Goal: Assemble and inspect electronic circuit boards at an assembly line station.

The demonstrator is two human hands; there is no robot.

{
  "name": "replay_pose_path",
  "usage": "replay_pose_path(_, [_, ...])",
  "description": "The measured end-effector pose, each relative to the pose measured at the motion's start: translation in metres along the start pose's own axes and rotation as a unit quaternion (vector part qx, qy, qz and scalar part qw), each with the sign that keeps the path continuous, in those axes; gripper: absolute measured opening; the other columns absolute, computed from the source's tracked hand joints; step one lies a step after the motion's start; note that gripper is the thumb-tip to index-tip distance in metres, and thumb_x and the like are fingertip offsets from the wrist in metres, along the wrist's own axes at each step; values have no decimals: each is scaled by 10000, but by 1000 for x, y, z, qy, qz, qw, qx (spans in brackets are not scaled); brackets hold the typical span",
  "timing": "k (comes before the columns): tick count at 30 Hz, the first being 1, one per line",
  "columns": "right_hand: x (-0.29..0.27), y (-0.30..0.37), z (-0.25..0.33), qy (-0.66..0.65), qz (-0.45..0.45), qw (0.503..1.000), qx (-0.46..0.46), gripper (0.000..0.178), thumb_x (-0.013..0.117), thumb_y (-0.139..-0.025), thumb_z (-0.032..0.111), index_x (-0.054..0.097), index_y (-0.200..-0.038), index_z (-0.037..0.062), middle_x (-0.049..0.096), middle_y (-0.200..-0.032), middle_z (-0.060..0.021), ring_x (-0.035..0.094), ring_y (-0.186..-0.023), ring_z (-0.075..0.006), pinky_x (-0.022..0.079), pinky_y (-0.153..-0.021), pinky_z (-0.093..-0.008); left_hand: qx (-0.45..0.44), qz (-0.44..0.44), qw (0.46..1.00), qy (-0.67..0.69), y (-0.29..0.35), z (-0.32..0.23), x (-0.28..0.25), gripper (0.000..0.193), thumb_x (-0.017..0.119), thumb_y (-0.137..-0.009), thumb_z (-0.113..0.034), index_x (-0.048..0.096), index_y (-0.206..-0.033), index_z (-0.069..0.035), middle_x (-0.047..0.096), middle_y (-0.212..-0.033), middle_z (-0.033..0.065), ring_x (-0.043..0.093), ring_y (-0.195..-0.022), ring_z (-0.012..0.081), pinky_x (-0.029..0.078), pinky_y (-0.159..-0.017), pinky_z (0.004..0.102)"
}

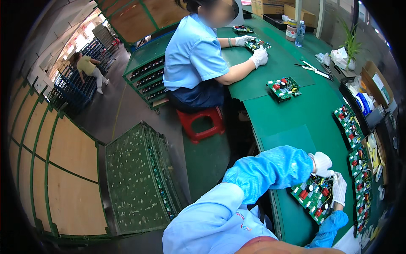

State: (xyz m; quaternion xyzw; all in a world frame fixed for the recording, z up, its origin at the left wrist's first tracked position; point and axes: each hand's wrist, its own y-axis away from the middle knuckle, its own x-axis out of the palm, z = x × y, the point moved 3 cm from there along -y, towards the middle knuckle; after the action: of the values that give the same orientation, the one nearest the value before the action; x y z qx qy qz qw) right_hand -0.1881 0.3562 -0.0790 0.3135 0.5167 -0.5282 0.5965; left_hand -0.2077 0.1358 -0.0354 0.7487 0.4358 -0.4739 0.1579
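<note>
A green circuit board (314, 199) with red, white and black parts lies on the bench in front of me, tilted in the view. My left hand (322, 164), in a white glove and a blue oversleeve, is at the board's far edge with its fingers curled inward. Whatever those fingers pinch is hidden. At the right edge of the same board is my right hand (339, 189), also gloved, closed on the edge with fingertips beside the upright parts. The fingertips of both hands almost meet.
More populated boards (360, 186) line the bench's right side; another board (283, 89) sits farther off. A co-worker (196, 55) on a red stool (201, 125) handles a board. Bins (359, 101), a bottle (300, 34) and a plant (350, 46) stand behind. A green rack (135, 182) is left.
</note>
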Motion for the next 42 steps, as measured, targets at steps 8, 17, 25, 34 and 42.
replay_pose_path(8, [-22, 8, 35, 14, -45, 999, 24, 294, 485, -995, 276, 620, -1052, 21, 642, -1017, -203, 599, -933, -396, 477, -810, -459, 1, -79, 997, -18, 6, -15, 11, 365, 595, -815, -383, 694, -801, -31, 680, -794, 184, 684, -781, 364, 540, -684, 470])
replay_pose_path(17, [-53, 6, 68, -82, -1, 996, 22, 301, 475, -996, 301, 623, -1141, 82, 679, -987, -193, 635, -894, -407, 501, -769, -478, 6, -153, 988, -25, 14, -19, 16, 295, 651, -761, -307, 609, -858, -31, 658, -775, 153, 660, -724, 321, 516, -629, 446])
replay_pose_path(25, [-51, 13, 76, 61, -37, 997, -9, 212, 557, -935, 262, 647, -1005, 84, 665, -864, -173, 630, -782, -379, 496, -674, -467, 48, -245, 968, 0, 31, -35, -13, 212, 643, -768, -257, 584, -792, -55, 613, -707, 121, 621, -679, 305, 489, -609, 442])
replay_pose_path(34, [-78, 22, 91, -154, -106, 982, -13, 204, 559, -956, 212, 703, -1016, 81, 708, -899, -93, 674, -752, -286, 531, -682, -357, 70, -210, 962, 162, 32, -25, -35, 134, 684, -796, -206, 615, -760, -96, 638, -711, 91, 646, -653, 276, 517, -602, 383])
replay_pose_path(42, [-91, 32, 104, -264, -160, 951, -35, 277, 519, -1007, 262, 718, -1012, 70, 716, -928, -110, 682, -782, -253, 530, -702, -329, 149, -158, 922, 320, 37, -23, -44, 124, 647, -837, -81, 590, -845, 28, 668, -834, 112, 619, -669, 109, 502, -614, 259])
